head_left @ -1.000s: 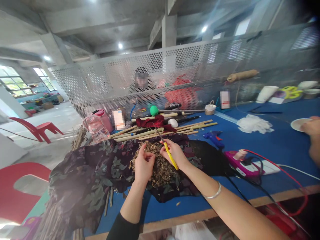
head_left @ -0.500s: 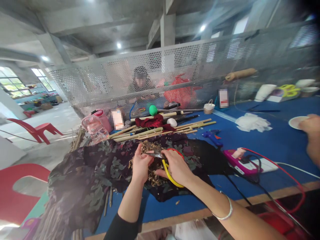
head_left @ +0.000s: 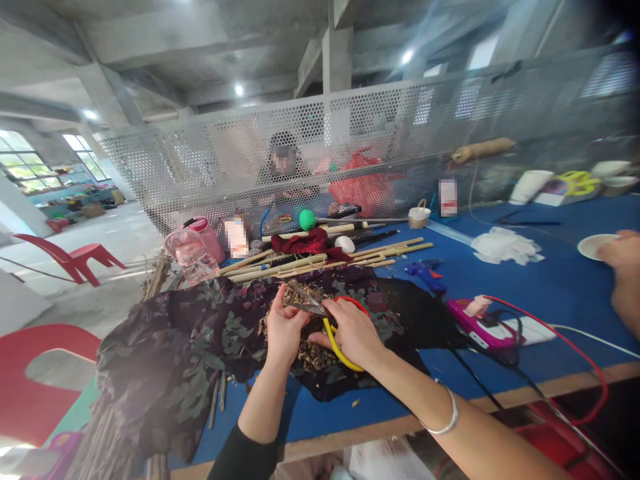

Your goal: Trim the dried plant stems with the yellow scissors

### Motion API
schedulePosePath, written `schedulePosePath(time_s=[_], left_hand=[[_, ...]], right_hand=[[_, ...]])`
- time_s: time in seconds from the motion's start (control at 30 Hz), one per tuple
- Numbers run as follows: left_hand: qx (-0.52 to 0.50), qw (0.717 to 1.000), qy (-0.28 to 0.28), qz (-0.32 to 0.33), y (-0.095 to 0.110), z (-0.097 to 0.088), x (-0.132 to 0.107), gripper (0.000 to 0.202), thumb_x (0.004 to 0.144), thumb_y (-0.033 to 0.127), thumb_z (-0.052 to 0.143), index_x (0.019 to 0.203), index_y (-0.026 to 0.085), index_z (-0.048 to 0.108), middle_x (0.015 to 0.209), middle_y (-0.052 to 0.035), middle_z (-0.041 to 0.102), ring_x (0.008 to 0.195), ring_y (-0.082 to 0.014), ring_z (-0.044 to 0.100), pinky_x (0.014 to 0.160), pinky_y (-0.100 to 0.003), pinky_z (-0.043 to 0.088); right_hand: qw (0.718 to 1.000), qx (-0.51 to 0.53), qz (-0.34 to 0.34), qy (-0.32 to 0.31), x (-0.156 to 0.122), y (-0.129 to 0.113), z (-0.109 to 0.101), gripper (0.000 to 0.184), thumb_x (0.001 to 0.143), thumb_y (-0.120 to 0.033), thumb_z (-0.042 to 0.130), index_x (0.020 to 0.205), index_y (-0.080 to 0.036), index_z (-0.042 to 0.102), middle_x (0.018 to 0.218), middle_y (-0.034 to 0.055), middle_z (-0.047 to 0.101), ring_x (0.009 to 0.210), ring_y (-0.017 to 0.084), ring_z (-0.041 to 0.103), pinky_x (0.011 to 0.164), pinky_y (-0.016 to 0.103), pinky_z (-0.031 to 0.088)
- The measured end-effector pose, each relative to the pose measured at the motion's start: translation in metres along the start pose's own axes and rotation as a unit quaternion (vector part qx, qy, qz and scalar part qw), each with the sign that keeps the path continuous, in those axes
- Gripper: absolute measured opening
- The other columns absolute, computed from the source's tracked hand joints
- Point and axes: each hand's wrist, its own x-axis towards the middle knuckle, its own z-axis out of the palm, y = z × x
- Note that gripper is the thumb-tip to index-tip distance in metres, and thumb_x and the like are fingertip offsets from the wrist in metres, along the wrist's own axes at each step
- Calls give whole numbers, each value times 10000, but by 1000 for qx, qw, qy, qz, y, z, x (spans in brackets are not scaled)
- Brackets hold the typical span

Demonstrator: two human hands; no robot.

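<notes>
My right hand (head_left: 354,332) grips a pair of scissors (head_left: 345,353) with one red and one yellow handle loop. Their metal blades stand apart and point left, toward my left hand (head_left: 286,327). The left thumb and fingers are closed close to the blade tips; whatever they pinch is too small to make out. Under both hands lies a heap of brown, dried plant bits (head_left: 313,357). It rests on a dark cloth with a grey leaf pattern (head_left: 200,333), spread over the blue table (head_left: 310,420).
Thin bamboo sticks (head_left: 280,270), a green ball (head_left: 307,219) and a pink bottle (head_left: 205,237) lie or stand behind the cloth. To the right are a blue glue gun (head_left: 425,275), a magenta power strip (head_left: 485,327) and cables. Another person's hand (head_left: 623,257) holds a white bowl at far right.
The scissor blades have spread apart; they were closer together before. Both hands stay almost in the same place over the heap.
</notes>
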Motion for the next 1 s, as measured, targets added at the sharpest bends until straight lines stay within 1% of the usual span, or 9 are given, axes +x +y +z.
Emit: schedulePosePath(time_s=[0.27, 0.4, 0.5, 0.6, 0.7, 0.77, 0.83, 0.9, 1.0], left_hand=[[38, 999, 16, 5, 3, -1, -1, 899, 585, 236, 732, 1364, 134, 296, 540, 61, 603, 525, -91, 579, 562, -191, 439], [35, 999, 8, 1, 4, 0, -2, 878, 604, 218, 706, 1365, 119, 279, 563, 50, 619, 552, -98, 594, 569, -194, 437], [41, 999, 12, -2, 5, 0, -1, 879, 599, 228, 710, 1359, 114, 283, 602, 27, 643, 580, -107, 606, 573, -198, 436], [66, 997, 33, -3, 5, -4, 3, 833, 595, 285, 719, 1318, 114, 342, 657, -2, 663, 600, -112, 606, 569, -199, 433], [142, 988, 62, 18, 6, -13, 8, 661, 620, 332, 697, 1204, 125, 465, 629, 12, 638, 521, -94, 555, 524, -194, 403], [224, 971, 73, 51, 10, -20, 11, 504, 646, 334, 671, 1092, 135, 549, 586, 28, 605, 472, -84, 506, 503, -195, 378], [318, 940, 81, 88, 18, -24, 15, 366, 665, 328, 650, 982, 149, 611, 570, 27, 589, 480, -93, 496, 523, -208, 376], [407, 902, 85, 113, 28, -25, 21, 269, 677, 313, 639, 899, 162, 653, 588, 9, 599, 526, -114, 518, 569, -227, 385], [505, 853, 56, 123, 39, -17, 35, 195, 689, 278, 625, 842, 178, 694, 648, -36, 639, 607, -158, 560, 632, -258, 393]], right_hand=[[999, -8, 34, -29, 1, 2, -2, 498, 716, -592, 586, 1049, -224, 553, 857, 66, 620, 819, 234, 607, 669, 300, 436], [998, 2, 41, -43, 0, 3, -1, 462, 743, -576, 562, 1048, -229, 562, 856, 63, 644, 802, 232, 629, 661, 291, 440], [997, 21, 49, -60, 2, 5, -3, 473, 741, -568, 568, 1073, -231, 564, 900, 72, 666, 824, 243, 638, 677, 299, 446], [993, 51, 56, -94, 10, 14, -12, 555, 684, -561, 630, 1115, -219, 553, 963, 93, 669, 853, 255, 635, 705, 307, 448], [982, 95, 40, -160, 25, 28, -29, 625, 602, -560, 695, 1104, -212, 569, 969, 94, 661, 845, 254, 622, 696, 295, 445], [964, 138, 20, -228, 34, 39, -41, 544, 642, -571, 656, 1041, -205, 600, 868, 57, 665, 749, 218, 609, 633, 272, 438], [938, 197, -5, -284, 41, 48, -50, 468, 729, -591, 549, 964, -191, 614, 781, 16, 643, 670, 175, 567, 577, 250, 419], [921, 261, -6, -290, 44, 54, -54, 462, 769, -590, 492, 956, -184, 608, 761, -2, 623, 656, 154, 539, 574, 240, 412], [912, 326, 12, -247, 44, 60, -48, 463, 757, -582, 513, 955, -173, 600, 786, -3, 608, 672, 146, 529, 593, 234, 417]])
